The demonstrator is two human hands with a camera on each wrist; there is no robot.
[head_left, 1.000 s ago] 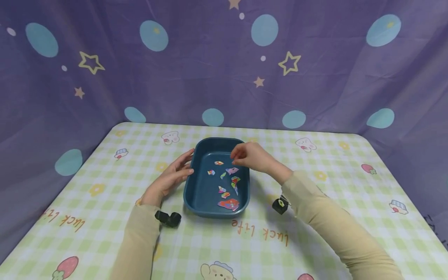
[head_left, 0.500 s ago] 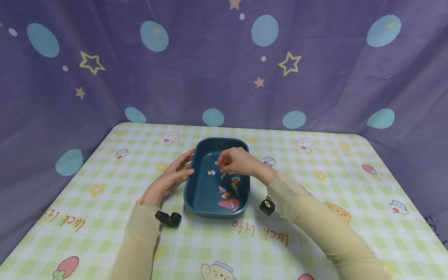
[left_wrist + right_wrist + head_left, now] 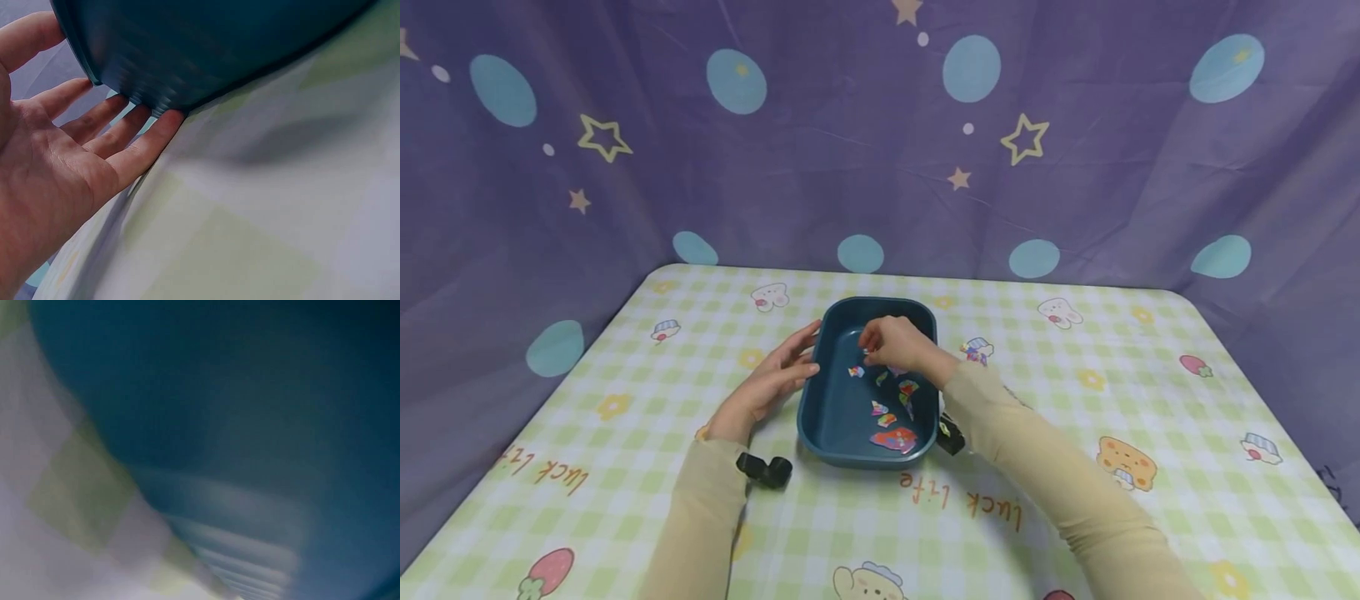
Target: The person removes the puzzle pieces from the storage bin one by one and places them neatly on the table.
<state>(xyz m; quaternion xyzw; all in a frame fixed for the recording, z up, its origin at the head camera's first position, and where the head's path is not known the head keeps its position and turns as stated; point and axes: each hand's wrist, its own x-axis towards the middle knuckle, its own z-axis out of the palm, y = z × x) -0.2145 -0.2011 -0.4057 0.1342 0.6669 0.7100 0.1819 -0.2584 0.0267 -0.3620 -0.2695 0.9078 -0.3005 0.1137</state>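
Observation:
A dark teal plastic bin [image 3: 838,421] stands on the table with several small, colourful, sticker-like cutouts on its floor. The largest, a red-orange cutout [image 3: 894,439], lies at the near end. My left hand [image 3: 775,379] rests against the bin's left side, thumb at the rim. In the left wrist view its fingers [image 3: 140,147] reach fairly straight to the outer wall. Over the bin's far right part, my right hand [image 3: 897,342] dips in with bent fingers, fingertips right at a small cutout [image 3: 867,352]; I cannot tell whether it is pinched. The right wrist view shows only bin wall and cloth.
A green-and-white checked cloth [image 3: 1037,383] with printed cartoons covers the table. Behind it hangs a purple curtain [image 3: 880,150] with stars and ovals. A black wrist camera [image 3: 765,471] sits at the left cuff, and another [image 3: 951,435] is close beside the bin's right wall.
My right hand has moved left and down from the bin's right rim to the cutout near its far middle. The left hand has stayed at the bin's side.

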